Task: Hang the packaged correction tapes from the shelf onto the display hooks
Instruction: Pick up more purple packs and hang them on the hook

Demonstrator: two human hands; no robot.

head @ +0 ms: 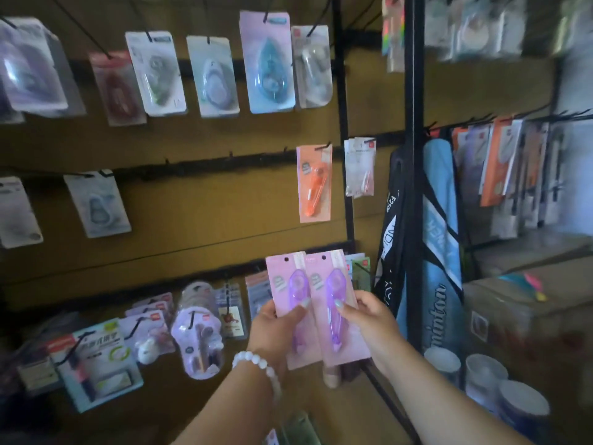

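My left hand [272, 326] pinches one pink correction-tape pack [290, 303], my right hand [365, 319] the other pack [337, 309], side by side at 6 o'clock; risk: overlapping cards snag, missing the empty hook [167, 161] at 10 o'clock.

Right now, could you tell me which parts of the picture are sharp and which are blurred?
Head view: the two pink packs and both hands, left hand and right hand, are fairly sharp; the right-hand racks smear with motion blur; lighting is dim, and straight bars bow from wide-angle distortion.
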